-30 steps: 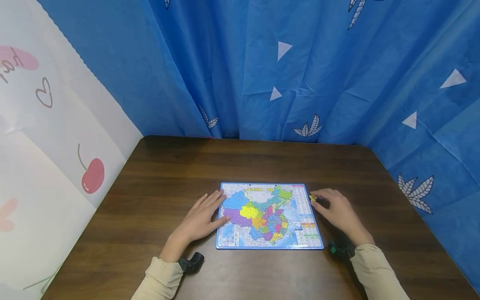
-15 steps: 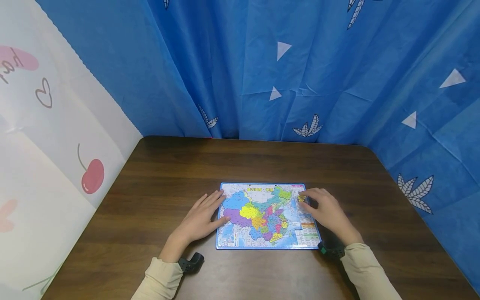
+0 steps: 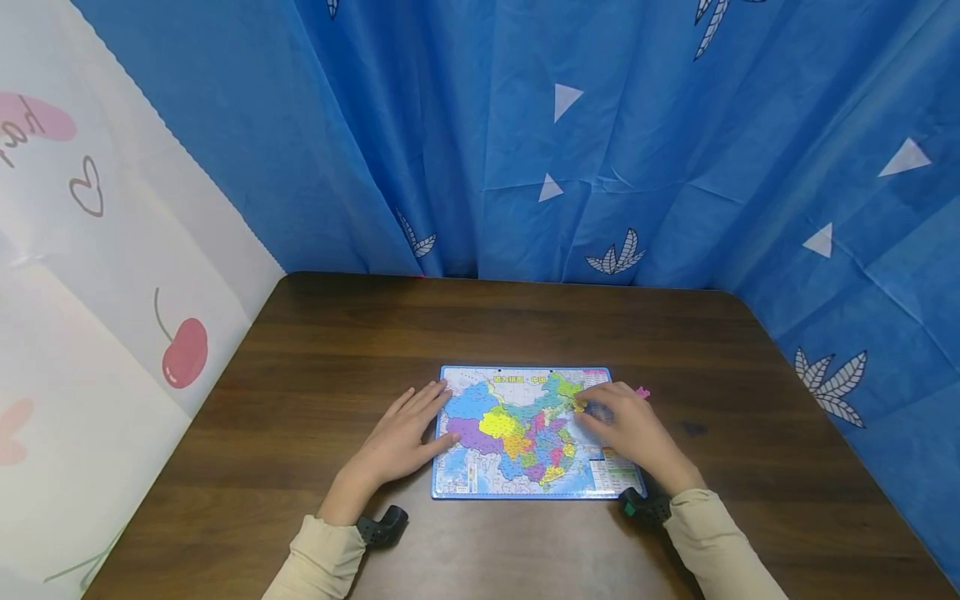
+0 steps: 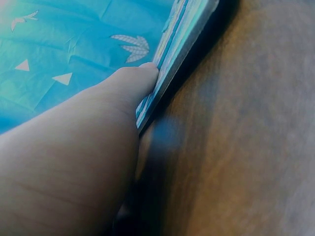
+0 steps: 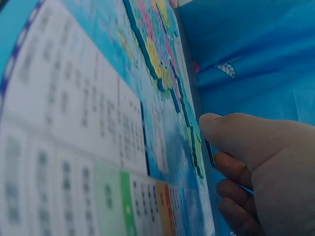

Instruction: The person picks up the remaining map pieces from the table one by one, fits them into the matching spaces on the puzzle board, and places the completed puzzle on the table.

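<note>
A map puzzle board (image 3: 480, 483) with a blue rim and raised coloured pieces lies flat on the table. My left hand (image 3: 405, 435) rests at its left edge, fingers stretched out and thumb on the board; the left wrist view shows the thumb (image 4: 142, 78) against that edge. Between thumb and fingertips, my right hand (image 3: 633, 425) pinches a small yellow puzzle piece (image 3: 580, 406) over the map's upper right part. In the right wrist view only the dark edge of the piece (image 5: 210, 153) shows beside the thumb; the rest is hidden.
A small pink puzzle piece (image 3: 642, 392) lies on the brown wooden table (image 3: 360, 333), just past the board's right edge. A dark patch (image 3: 693, 428) sits further right; I cannot tell what it is. A blue curtain (image 3: 450, 167) hangs behind the table.
My right hand has moved left with the yellow puzzle piece, from beside the board to over the map. The pink piece has come into sight behind it. My left hand stays still.
</note>
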Demonstrator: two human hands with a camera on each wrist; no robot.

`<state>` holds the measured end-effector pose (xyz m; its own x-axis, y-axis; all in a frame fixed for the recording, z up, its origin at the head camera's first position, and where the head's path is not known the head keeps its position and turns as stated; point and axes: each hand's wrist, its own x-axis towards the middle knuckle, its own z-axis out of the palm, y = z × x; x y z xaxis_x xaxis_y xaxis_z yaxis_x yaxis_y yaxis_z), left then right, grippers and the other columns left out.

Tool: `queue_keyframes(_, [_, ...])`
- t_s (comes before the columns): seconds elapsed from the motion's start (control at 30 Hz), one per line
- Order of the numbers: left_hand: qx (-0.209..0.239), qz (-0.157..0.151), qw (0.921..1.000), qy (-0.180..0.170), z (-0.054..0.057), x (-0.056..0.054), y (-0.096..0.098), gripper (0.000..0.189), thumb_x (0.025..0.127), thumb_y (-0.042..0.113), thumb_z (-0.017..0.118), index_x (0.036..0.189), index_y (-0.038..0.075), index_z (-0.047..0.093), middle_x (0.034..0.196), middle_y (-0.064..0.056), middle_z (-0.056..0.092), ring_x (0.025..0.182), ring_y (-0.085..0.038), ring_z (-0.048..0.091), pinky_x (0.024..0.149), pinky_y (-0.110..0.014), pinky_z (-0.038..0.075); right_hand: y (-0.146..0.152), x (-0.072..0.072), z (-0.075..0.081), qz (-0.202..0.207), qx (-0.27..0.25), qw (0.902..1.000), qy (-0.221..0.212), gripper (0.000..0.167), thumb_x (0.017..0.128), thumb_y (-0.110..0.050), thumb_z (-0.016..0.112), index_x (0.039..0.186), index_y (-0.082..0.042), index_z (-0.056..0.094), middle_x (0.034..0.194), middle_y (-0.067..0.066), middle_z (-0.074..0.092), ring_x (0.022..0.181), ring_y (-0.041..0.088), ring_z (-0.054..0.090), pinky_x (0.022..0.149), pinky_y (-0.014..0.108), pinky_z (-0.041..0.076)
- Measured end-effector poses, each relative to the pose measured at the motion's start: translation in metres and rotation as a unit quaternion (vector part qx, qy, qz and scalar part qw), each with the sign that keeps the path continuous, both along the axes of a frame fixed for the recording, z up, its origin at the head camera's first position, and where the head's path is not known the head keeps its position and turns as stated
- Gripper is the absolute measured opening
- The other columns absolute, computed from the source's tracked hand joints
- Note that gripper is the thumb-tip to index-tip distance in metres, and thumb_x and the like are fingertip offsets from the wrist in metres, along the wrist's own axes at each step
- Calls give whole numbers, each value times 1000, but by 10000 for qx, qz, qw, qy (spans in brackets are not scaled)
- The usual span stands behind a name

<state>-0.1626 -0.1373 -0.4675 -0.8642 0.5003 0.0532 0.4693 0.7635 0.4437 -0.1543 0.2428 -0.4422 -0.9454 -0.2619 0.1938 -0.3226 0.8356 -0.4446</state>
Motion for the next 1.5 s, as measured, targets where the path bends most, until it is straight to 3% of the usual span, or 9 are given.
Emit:
queue_keyframes(0.2, [4,-16,10000,35,0,0,-1,77,99,58,58,159,12,41,168,-8,32,157,-28,27,129,-51,15,-10,1,-1,209,-63,9996,188,31,88,-27,84,116,-15,77,117,3,75,113,26,66,94,50,58])
queue_keyframes(0.5, [28,2,9999,99,-2,0,0,78,99,57,60,159,11,41,168,-8,33,157,-28,28,129,-51,16,-24,1,-6,255,-205,9994,141,32,84,-31,87,112,-20,78,111,-4,75,110,21,67,96,48,58])
queue_keyframes(0.83, [-41,24,10000,-24,-2,0,0,79,99,59,58,160,14,39,169,-6,30,158,-25,25,130,-49,14,-35,1,-7,347,-198,9990,177,30,85,-27,87,112,-19,78,112,-4,74,111,20,66,97,46,57])
queue_keyframes(1.5, [29,10,10000,64,-1,0,1,77,99,59,58,159,12,41,168,-7,32,157,-27,26,129,-51,16,-38,3,-9,302,-245,9988,302,29,83,-26,88,110,-19,79,110,-4,74,110,19,66,98,46,57])
